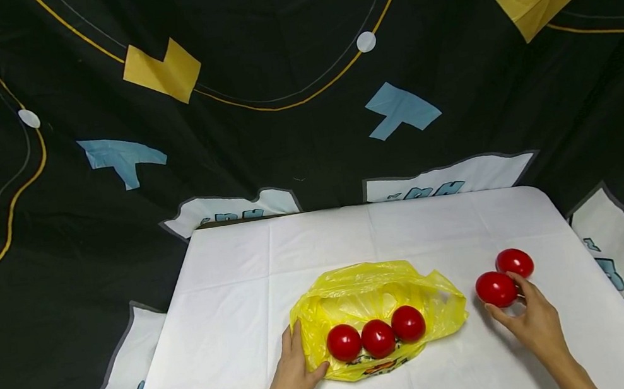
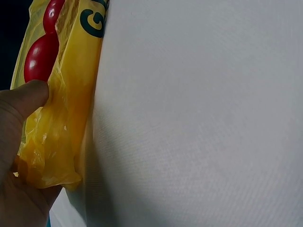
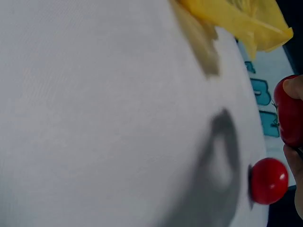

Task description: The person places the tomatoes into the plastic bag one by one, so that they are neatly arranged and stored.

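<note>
A yellow plastic bag (image 1: 363, 280) lies mid-table with its mouth spread wide. Three red tomatoes (image 1: 378, 338) sit in a row inside it. My left hand (image 1: 292, 374) holds the bag's left end, the thumb (image 2: 34, 97) over the film beside a tomato and the other fingers around the outside. To the right of the bag, my right hand (image 1: 536, 326) pinches another tomato (image 1: 493, 288) between thumb and fingers, above the table with a shadow below. The green stem end of that tomato shows in the right wrist view. Just behind it, a loose tomato (image 1: 515, 260) rests on the cloth.
A white cloth (image 1: 232, 304) with fold creases covers the table. Behind and around it hangs a black backdrop (image 1: 285, 153) with yellow, blue and white printed shapes. The bag's loose right end (image 1: 452, 306) reaches toward the right hand.
</note>
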